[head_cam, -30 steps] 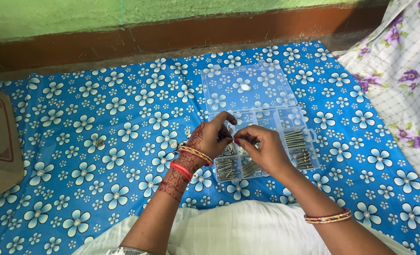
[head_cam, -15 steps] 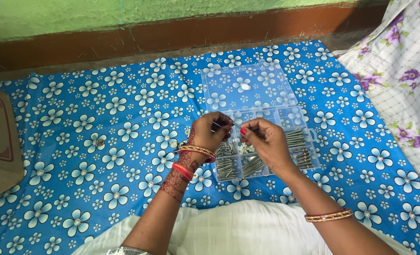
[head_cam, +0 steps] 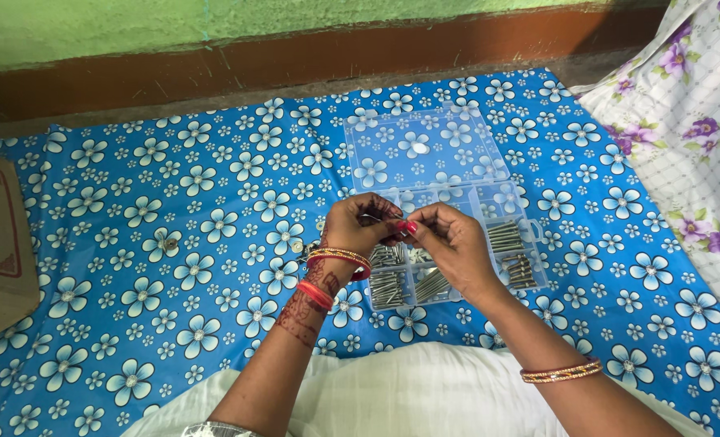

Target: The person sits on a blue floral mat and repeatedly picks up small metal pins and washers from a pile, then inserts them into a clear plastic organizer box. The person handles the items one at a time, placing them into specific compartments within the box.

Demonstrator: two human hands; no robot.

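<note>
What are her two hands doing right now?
Left hand: closed on a small metal screw.
Right hand: fingertips pinched against the left's, over the clear box; contents hidden.

Both hands (head_cam: 404, 235) pinch a small screw (head_cam: 369, 217) over the organizer box (head_cam: 530, 235)

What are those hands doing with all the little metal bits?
A person sits on a blue flowered sheet. Both hands meet over an open clear plastic box with compartments of silver screws. The left hand pinches a small metal piece, and the right hand touches it with its fingertips. A few loose bits lie on the sheet.
</note>
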